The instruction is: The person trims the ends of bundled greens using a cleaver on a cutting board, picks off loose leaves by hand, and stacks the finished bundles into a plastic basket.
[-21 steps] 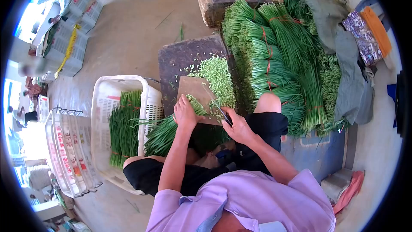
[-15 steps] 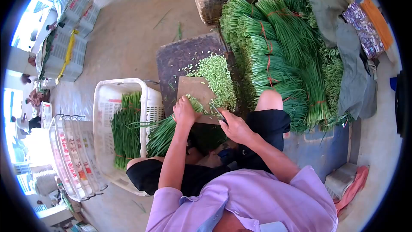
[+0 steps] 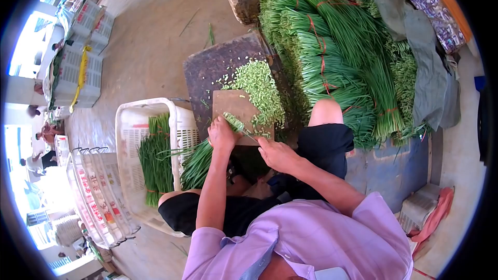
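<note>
My left hand [image 3: 223, 135] is closed around a bunch of garlic chives [image 3: 197, 168], whose pale cut ends stick out toward the board. My right hand [image 3: 278, 154] grips a small knife [image 3: 249, 135]; its handle is hidden in the fingers. The blade lies at the cut ends, close to my left hand; whether it touches them I cannot tell. Beneath is a brown board [image 3: 227, 102], set on a dark block [image 3: 205, 70]. Short chopped green pieces [image 3: 257, 85] are heaped along the board's far right edge and on the block.
At my left stands a white plastic basket [image 3: 122, 124] with tied chive bundles [image 3: 155, 171] inside. Many more bundles [image 3: 332, 67] are piled at the right beside a grey cloth [image 3: 430, 72]. Stacked crates [image 3: 78, 78] and other people are at the far left.
My right hand has shifted slightly left and the knife blade has swung in toward the cut ends. My left hand keeps its hold on the chives. The whole view has tilted a little.
</note>
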Demonstrator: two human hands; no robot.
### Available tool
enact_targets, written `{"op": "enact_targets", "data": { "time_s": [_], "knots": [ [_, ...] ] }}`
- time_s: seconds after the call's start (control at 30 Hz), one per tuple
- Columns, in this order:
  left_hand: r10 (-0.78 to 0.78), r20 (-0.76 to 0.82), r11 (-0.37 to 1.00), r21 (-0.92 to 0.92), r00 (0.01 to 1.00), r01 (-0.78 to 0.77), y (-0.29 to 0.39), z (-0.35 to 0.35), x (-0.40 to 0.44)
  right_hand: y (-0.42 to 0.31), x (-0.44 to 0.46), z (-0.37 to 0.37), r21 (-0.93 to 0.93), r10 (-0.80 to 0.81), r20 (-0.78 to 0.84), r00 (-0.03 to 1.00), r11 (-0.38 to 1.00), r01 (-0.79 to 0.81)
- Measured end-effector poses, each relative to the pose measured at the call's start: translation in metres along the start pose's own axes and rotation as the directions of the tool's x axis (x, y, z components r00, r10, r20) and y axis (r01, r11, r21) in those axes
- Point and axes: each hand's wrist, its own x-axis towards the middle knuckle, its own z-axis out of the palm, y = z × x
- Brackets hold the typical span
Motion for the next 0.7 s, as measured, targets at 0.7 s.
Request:
{"op": "enact_targets", "data": {
  "time_s": [0.7],
  "knots": [
    [0.061,-0.037,0.998,0.031,0.997,-0.06,-0.002,-0.01,-0.008,-0.004,-0.003,0.012,-0.065,0.06,-0.049,0.997,0.996,-0.063]
  ]
}}
